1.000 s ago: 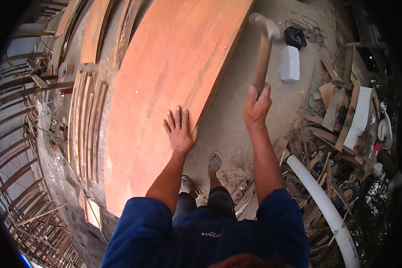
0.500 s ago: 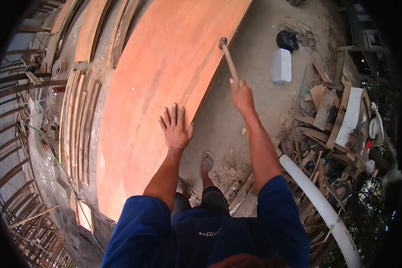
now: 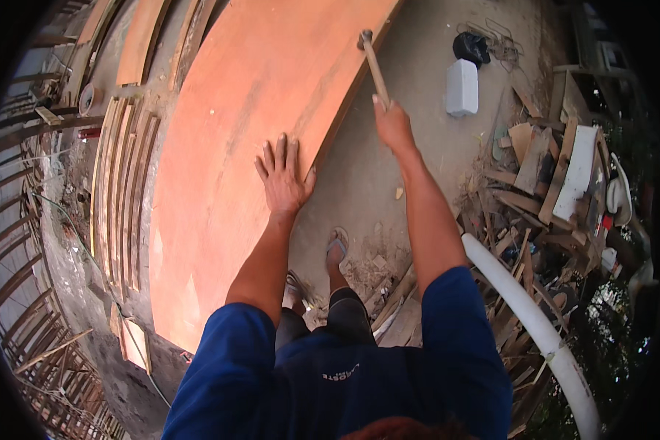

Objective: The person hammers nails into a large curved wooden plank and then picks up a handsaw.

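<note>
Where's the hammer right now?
In the head view, the hammer is just right of top centre, gripped in the right hand; its head is at or just above the right edge of the large wooden sheet.

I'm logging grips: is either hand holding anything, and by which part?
The right hand holds a hammer by its handle, near the end away from the head; the left hand holds nothing.

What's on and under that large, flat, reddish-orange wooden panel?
The bare left hand rests spread on the panel; the bare right hand holds a wooden-handled hammer, its dark head over the panel, contact unclear. What lies underneath is hidden: the panel covers it.
</note>
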`<state>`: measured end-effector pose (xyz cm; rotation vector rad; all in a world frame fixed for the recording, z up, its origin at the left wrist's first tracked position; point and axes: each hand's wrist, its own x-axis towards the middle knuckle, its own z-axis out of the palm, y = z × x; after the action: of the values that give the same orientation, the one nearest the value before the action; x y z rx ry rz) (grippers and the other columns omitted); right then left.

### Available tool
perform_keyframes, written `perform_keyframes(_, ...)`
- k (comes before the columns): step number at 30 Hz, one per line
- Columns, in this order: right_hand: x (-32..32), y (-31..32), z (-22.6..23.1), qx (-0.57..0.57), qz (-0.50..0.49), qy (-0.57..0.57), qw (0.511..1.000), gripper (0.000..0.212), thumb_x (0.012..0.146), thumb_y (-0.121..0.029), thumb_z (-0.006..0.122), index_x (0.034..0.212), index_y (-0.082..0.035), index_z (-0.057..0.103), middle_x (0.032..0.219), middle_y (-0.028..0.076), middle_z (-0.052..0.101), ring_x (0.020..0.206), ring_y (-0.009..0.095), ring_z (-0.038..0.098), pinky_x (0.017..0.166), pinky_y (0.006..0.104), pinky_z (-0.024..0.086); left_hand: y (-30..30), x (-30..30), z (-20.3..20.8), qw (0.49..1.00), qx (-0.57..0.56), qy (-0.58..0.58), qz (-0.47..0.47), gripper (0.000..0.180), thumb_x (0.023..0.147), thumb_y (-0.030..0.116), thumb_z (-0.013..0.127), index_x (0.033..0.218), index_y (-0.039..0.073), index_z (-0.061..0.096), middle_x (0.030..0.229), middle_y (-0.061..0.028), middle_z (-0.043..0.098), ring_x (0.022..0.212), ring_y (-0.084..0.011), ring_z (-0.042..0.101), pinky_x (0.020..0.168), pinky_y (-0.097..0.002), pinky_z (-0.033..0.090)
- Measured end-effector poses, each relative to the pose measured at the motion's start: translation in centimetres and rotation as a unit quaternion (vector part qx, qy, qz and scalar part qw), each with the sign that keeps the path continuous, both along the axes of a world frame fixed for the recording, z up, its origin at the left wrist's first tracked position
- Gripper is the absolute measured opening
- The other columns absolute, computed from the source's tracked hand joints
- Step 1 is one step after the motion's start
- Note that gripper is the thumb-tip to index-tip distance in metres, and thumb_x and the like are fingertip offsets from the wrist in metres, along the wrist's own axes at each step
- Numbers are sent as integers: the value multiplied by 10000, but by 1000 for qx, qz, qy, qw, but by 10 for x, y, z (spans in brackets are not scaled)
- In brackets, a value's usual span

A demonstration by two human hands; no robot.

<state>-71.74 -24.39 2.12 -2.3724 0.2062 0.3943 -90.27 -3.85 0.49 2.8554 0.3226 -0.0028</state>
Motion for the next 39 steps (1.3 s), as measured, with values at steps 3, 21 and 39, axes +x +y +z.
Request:
perform_keyframes(3,-9,17,47,76,-33,153,985,534,995,-520,503,1050,2,603,666,106,606,521,257,595,507,440,492,11,-14,-9,998,-25,-65,1,723,892,512,598,1495,148,432,1599,-112,328,1489,-429,199,1185,-647,100)
perform_keyframes(21,-611,-56,77,233,-126,371,890,343,977,-389,622,881,-76,518,592,-25,449,413,99,441,355,300,355,181,-398,57,943,-314,-2,108,487,970,326,643,1291,-40,616,1282,-226,645,1220,-318,604,1022,-403,468)
perform_keyframes(39,-758,72,142,191,-84,479,853,276,954,-316,676,878,-99,523,637,-12,488,484,106,454,435,292,378,166,-893,-12,524,-540,-52,657,743,916,587,581,1398,25,522,1315,-103,594,1265,-233,508,1028,-427,392)
